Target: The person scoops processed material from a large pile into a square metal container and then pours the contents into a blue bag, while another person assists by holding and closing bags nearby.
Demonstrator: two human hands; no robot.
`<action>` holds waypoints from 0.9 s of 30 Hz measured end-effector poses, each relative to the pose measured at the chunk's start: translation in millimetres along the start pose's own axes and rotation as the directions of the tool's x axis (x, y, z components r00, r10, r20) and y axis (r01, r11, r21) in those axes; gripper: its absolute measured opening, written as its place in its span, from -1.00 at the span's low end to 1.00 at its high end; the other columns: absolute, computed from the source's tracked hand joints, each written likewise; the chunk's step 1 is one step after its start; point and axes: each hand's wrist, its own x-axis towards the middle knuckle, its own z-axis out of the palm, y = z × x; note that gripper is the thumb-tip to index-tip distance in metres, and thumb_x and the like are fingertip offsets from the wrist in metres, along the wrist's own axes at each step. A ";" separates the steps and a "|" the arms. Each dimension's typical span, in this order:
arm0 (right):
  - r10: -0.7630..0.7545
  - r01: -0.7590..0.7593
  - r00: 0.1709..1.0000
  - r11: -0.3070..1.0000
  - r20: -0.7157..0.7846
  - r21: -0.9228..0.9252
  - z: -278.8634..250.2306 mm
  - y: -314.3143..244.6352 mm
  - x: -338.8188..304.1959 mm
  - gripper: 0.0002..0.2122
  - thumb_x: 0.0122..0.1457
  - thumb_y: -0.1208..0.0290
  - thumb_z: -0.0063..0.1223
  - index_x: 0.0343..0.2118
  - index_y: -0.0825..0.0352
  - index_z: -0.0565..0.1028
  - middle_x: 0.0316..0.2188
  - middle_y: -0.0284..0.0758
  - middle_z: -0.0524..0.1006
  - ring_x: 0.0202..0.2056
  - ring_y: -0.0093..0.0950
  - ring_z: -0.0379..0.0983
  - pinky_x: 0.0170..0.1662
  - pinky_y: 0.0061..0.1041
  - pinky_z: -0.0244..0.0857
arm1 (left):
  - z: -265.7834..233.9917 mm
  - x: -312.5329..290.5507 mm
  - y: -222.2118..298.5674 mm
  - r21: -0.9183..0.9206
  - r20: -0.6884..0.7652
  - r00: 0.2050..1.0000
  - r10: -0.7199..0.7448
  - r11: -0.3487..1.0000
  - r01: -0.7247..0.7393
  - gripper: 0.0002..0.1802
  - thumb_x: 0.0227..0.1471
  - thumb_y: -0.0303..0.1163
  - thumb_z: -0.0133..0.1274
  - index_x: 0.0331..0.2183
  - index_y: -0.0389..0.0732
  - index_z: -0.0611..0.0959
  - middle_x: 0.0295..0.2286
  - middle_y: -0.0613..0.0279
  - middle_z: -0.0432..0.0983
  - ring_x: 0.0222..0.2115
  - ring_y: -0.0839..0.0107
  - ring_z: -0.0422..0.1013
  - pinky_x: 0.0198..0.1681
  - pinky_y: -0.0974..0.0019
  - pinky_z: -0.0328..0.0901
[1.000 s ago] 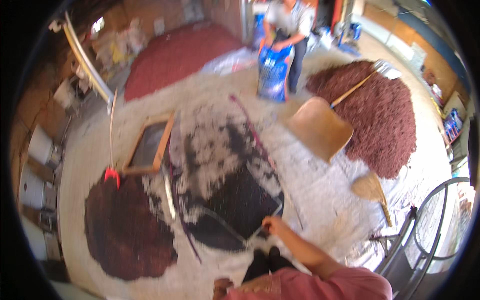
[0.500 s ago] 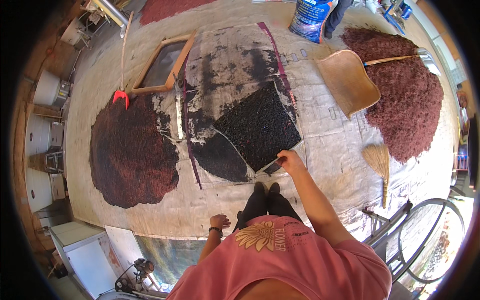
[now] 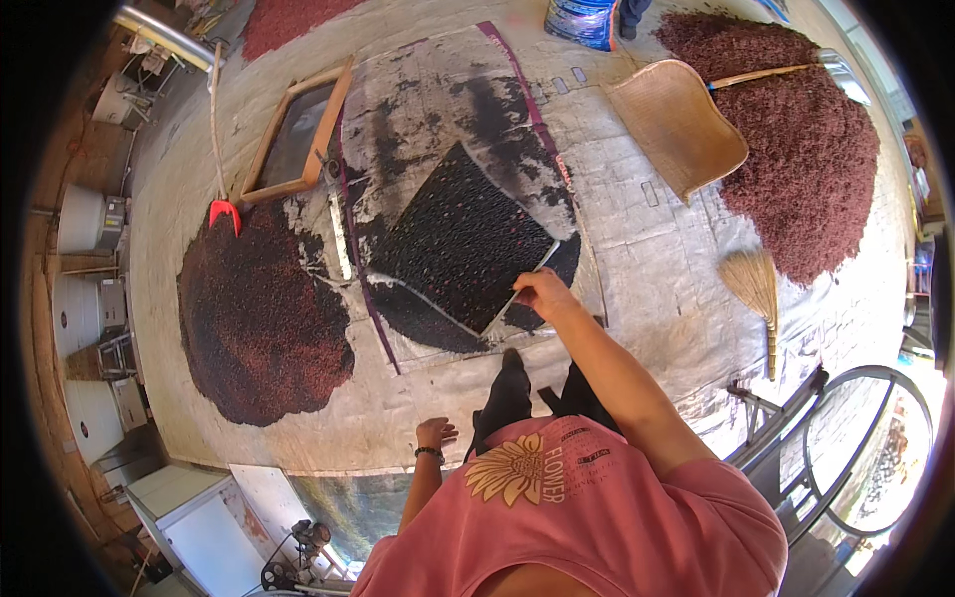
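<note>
My right hand (image 3: 540,296) is closed on the near right edge of a square, thin-rimmed tray (image 3: 458,234), which could be a sieve. Dark grains with pinkish bits cover it. Around its lower corner and right side shows a heap of black fine material (image 3: 423,323), lying on a stained sheet (image 3: 418,75) with purple edges. Whether the tray rests on the heap or is held above it, I cannot tell. Low beside my body hangs my left hand (image 3: 435,434), holding nothing, fingers apart.
Left lie a dark reddish heap (image 3: 264,318), a red-bladed shovel (image 3: 225,216) and a wooden-framed screen (image 3: 254,159). Right are a woven scoop basket (image 3: 681,124), a reddish-brown heap (image 3: 801,149) with a metal-bladed shovel (image 3: 846,75), and a broom (image 3: 753,289). Someone's leg (image 3: 631,15) stands beside a blue sack (image 3: 582,22).
The square tray has shifted left over the black heap, with my right hand on its edge. More of the heap now shows on the right. My left hand stays low and free.
</note>
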 end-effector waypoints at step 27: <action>0.228 -0.134 0.943 0.927 0.241 -0.351 -59.3 -318.3 126.2 -0.92 -0.35 0.53 -0.03 -0.73 0.40 0.35 -0.69 -0.32 0.33 -0.63 -0.51 0.29 -0.52 -0.54 0.27 | 376.8 -14.5 99.0 -0.079 -0.108 0.994 0.020 0.996 -0.028 -0.77 -0.26 -0.43 -0.13 -0.45 -0.35 0.41 -0.58 0.03 0.38 -0.64 0.23 0.37 -0.63 0.29 0.31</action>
